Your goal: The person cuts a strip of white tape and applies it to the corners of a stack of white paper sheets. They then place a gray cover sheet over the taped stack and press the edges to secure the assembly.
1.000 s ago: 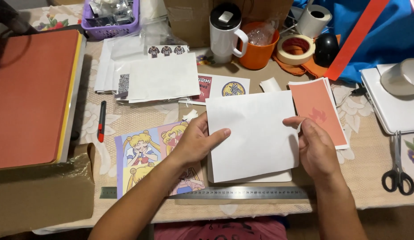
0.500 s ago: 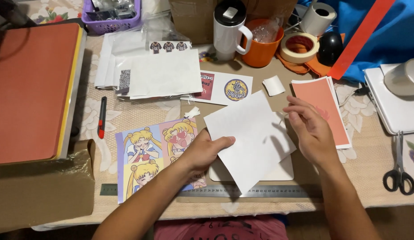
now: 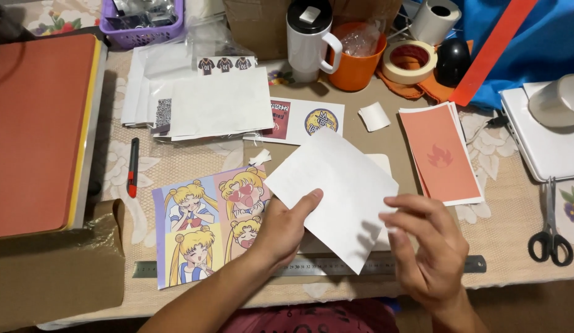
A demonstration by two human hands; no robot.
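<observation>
My left hand point(image 3: 286, 229) holds a blank white sheet point(image 3: 334, 185) by its lower left edge, thumb on top, with the sheet turned diagonally above the table. My right hand point(image 3: 424, 246) hovers at the sheet's right corner, fingers curled and apart, holding nothing that I can see. A second white sheet point(image 3: 381, 165) lies flat under the held one. Left of my left hand lies a cartoon print point(image 3: 204, 225) of blonde girls. A steel ruler point(image 3: 311, 267) runs along the near table edge beneath both hands.
Orange cards point(image 3: 440, 154) lie to the right, scissors point(image 3: 551, 229) further right. A red-black utility knife point(image 3: 133, 166) lies left, beside a large red board point(image 3: 37, 129). At the back stand a white mug point(image 3: 310, 40), an orange cup point(image 3: 356, 68), tape rolls point(image 3: 410, 61) and stacked sheets point(image 3: 207, 105).
The white sheet has rotated from square to diagonal and been lifted by my left hand. My right hand has let go of the sheet's right edge and dropped toward the near edge.
</observation>
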